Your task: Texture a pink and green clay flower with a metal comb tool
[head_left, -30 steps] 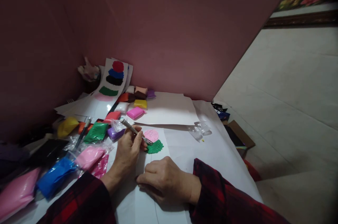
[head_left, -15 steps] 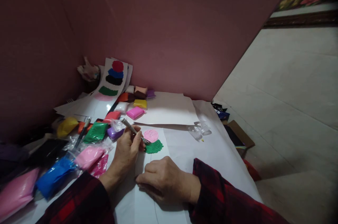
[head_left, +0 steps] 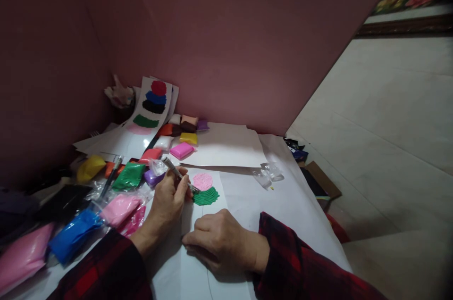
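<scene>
My left hand (head_left: 170, 198) is closed round a slim grey pen-like tool (head_left: 171, 164), whose tip meets the left upper edge of a green ridged clay shape (head_left: 207, 196). Just above the green shape lies a round pink clay shape (head_left: 203, 181), touching it. Both are on a white paper strip (head_left: 194, 220). My right hand (head_left: 221, 241) rests on the strip below the green shape, its fingers curled under; whatever they may hold is hidden.
Clay packets lie to the left, among them green (head_left: 129, 176), blue (head_left: 74, 236) and pink (head_left: 120, 209). A sheet with coloured shapes (head_left: 138, 97) leans at the back left. Crumpled clear plastic (head_left: 268, 175) sits right of the strip. A cardboard box (head_left: 323, 180) stands beyond the table's right edge.
My left hand and the tool have shifted very slightly, with the tip still at the green shape's left upper edge. My right hand has stayed in place.
</scene>
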A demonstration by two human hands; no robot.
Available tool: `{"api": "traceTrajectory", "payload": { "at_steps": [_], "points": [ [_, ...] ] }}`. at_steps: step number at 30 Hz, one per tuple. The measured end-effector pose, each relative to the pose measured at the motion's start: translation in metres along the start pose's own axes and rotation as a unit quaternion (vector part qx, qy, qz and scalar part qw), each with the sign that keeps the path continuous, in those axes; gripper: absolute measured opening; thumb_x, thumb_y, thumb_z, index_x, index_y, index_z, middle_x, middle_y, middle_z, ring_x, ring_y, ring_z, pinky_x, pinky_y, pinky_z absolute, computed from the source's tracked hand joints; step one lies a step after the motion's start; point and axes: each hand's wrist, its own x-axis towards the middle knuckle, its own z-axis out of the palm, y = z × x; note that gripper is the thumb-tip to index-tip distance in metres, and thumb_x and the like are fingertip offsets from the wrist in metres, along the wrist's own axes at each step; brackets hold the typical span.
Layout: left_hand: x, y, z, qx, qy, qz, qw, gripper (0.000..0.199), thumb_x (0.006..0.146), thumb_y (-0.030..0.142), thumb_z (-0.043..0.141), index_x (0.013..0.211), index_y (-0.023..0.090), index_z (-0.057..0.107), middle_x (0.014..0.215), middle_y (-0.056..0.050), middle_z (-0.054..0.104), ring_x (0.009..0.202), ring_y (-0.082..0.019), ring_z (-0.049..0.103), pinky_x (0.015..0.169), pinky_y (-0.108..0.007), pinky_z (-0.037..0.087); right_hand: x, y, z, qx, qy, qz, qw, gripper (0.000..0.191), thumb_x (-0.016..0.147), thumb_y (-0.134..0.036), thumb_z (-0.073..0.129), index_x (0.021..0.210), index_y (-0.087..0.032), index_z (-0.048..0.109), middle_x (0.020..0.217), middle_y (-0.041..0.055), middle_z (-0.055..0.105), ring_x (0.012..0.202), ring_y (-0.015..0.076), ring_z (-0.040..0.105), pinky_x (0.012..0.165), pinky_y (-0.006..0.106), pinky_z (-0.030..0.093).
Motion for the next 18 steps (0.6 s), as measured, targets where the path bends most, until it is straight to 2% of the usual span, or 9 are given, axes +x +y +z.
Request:
{"api": "traceTrajectory", "payload": {
  "at_steps": [18],
  "points": [
    [0.0056, -0.002, -0.0082, 0.031, 0.001, 0.006, 1.0, 0.02, 0.086, 0.038, 0.053, 0.095, 0.021, 0.052, 0.056, 0.004, 0.059, 0.05, -0.018, 0.06, 0.053, -0.031, 0.048, 0.0001, -0.0003, -0.0014, 0.0, -0.016, 0.002, 1.0, 0.014, 0.093, -0.027, 0.053, 0.094, -0.018, 0.063, 0.07, -0.0016, 0.06, 0.057, 0.0117, 0.05, 0.048, 0.026, 0.029]
  ]
}}
